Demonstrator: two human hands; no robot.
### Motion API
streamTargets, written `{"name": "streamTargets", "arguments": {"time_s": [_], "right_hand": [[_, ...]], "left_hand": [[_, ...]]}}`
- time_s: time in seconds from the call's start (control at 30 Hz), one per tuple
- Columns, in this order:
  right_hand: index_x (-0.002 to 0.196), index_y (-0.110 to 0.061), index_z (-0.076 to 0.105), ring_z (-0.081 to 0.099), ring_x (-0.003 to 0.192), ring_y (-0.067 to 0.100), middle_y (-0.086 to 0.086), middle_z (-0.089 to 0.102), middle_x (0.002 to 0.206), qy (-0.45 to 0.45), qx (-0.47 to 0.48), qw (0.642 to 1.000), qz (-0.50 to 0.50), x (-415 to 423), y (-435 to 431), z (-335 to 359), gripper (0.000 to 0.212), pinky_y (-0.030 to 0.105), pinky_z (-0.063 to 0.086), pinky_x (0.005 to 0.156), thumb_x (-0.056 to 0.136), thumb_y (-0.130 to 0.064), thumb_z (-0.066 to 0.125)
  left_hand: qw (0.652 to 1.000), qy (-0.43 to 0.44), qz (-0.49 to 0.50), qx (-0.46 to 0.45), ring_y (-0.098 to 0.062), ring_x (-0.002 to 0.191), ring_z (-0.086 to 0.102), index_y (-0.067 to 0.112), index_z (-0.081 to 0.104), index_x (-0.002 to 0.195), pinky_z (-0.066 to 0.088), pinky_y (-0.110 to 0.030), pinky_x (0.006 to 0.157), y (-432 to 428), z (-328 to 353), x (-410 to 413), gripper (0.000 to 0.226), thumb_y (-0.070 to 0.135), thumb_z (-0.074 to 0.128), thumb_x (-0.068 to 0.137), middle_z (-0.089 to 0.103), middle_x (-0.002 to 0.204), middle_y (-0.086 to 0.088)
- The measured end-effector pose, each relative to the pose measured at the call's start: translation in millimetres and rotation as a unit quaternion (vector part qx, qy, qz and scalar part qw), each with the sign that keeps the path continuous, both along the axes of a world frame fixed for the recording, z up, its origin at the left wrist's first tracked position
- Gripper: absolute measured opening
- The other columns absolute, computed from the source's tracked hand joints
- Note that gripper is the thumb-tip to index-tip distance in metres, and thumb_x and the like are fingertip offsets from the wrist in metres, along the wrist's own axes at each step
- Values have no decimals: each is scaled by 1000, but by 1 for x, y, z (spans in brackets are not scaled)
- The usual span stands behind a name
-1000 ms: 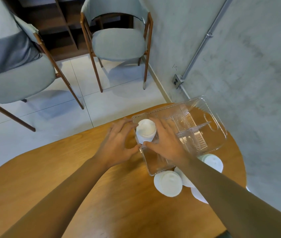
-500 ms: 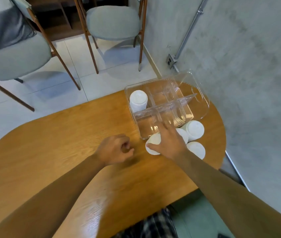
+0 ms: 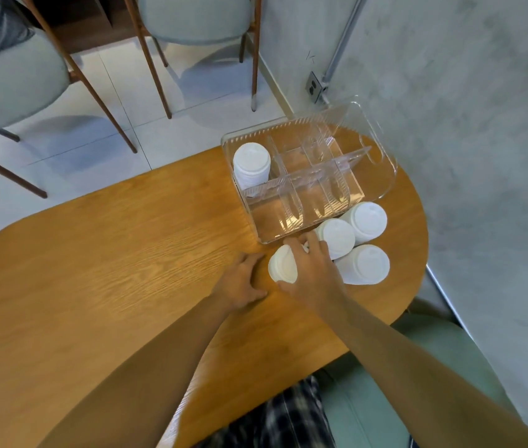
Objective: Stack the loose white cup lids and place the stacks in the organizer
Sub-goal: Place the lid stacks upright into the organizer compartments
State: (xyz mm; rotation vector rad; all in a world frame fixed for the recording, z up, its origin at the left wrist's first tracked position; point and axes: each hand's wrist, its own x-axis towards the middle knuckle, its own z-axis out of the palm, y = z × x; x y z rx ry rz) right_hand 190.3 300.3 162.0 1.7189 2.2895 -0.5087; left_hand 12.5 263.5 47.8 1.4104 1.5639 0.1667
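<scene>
Organizer (image 3: 385,156) holds 1 lid stack (image 3: 251,163); 4 loose stacks (image 3: 366,265) lie before it.

1 wide-angle view, worn on the head, facing forward and steeply down, close over the table (image 3: 101,286)

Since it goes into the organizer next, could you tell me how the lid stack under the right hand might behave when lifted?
The lid stack looks like thin nested plastic, so probably light. Being separate lids, it may shear or tilt unless the right hand grips its sides. The smooth white surfaces could be slightly slippery.
</scene>
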Motion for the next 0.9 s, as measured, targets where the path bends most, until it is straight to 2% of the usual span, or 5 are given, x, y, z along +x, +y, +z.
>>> {"name": "streamTargets", "arguments": {"time_s": [0.3,0.47,0.57,0.83,0.9], "right_hand": [[153,-32,33,48,137,29,0,42,153,54,-32,997,-51,-2,-14,-20,87,43,51,108,85,-41,85],[153,-31,36,46,137,27,-1,45,150,76,-28,996,-34,7,-18,-12,86,43,50,109,83,-45,85],[152,-33,37,46,136,24,-5,46,149,98,-24,994,-31,14,-20,8,88,41,50,108,80,-53,85],[148,-34,35,48,131,22,-6,42,146,142,-26,989,-28,36,11,97,92,47,56,100,74,-50,88],[146,-33,36,48,129,25,-6,39,148,154,-17,988,-21,40,27,119,91,44,55,96,74,-47,89]], "left_hand": [[998,-15,25,56,-25,139,43,37,39,156,51,-47,110,3,-15,40,102,52,93,70,39,154,5],[996,-14,0,86,-24,134,49,29,45,154,54,-43,103,-1,-3,37,103,57,92,68,49,150,3],[992,-21,-45,113,-22,131,54,22,47,153,51,-35,101,1,17,31,100,58,91,70,57,147,-1],[966,13,-121,230,-28,113,62,12,56,144,56,-38,83,40,98,30,96,56,90,66,66,130,-7],[960,16,-124,250,-29,115,62,12,56,143,58,-43,87,59,120,32,95,60,87,67,66,131,-8]]}}
